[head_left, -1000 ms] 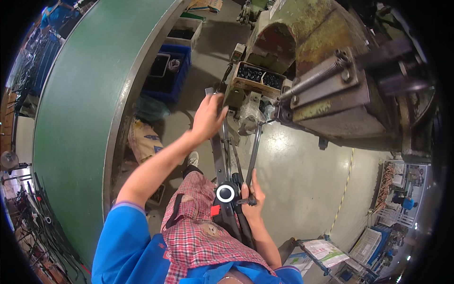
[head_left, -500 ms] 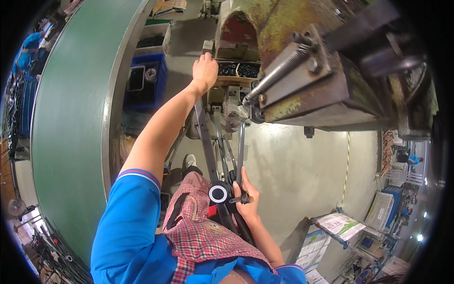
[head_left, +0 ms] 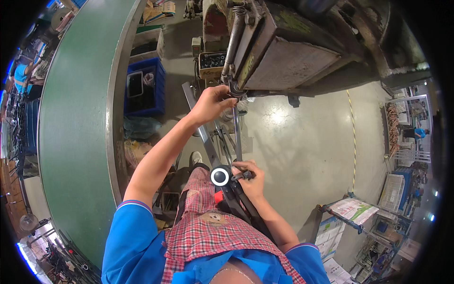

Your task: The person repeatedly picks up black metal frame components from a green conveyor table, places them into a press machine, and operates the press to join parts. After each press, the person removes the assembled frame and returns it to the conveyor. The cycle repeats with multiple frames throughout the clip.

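Left of the machine [head_left: 293,61], farthest out, we have the green bench [head_left: 75,142]. Nearer the machine, on its left, we see a blue bin [head_left: 161,94]. Then comes our dark frame [head_left: 208,142], below and left of the machine. Its long axis runs away from our apron [head_left: 213,222], leaning a little left, and its bars spread apart at the far end; the leftmost one points past the machine's left side. Our left hand [head_left: 213,102] has thumb and fingers about the far end of the right tube [head_left: 237,137], just beside the machine's lower left corner; whether they pinch it, we cannot tell. That tube points almost straight at this corner. Below the machine lies the frame's white-ringed hub [head_left: 219,176], and just right of that our right hand [head_left: 250,179] is clamped on the frame by a black lever [head_left: 243,175].
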`<state>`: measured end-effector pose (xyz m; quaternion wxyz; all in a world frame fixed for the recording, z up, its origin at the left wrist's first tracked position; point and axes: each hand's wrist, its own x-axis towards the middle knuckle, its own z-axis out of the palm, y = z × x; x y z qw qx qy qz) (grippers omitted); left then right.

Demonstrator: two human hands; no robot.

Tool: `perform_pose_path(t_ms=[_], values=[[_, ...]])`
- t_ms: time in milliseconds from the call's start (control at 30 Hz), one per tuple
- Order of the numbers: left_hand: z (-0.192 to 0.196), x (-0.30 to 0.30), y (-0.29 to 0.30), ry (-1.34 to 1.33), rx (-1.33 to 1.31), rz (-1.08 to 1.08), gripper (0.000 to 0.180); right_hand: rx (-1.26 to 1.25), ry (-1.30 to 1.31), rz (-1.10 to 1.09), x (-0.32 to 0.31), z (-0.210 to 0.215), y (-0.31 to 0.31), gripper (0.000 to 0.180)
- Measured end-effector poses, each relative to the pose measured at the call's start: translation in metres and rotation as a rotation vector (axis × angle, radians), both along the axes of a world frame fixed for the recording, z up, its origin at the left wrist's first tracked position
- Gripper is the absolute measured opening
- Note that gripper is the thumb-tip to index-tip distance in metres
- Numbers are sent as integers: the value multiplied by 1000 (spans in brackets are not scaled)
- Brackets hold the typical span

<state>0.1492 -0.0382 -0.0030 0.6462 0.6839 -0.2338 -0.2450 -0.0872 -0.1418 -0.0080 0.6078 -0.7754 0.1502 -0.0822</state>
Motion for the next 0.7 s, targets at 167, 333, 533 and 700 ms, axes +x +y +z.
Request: perform_pose_path(t_ms=[167,333,533,700], values=[[7,-2,-5,-352,166,24,11,-5,-38,45,-1,-4,-6,11],[7,-2,-6,-626,163,-7,9,112,-124,231,-1,-16,-22,18],[-12,-3,-4,-661,254,-71,25,311,-136,346,7,1,-26,25],[-32,-62,33,-665,336,319,59,469,-131,377,8,5,-32,23]])
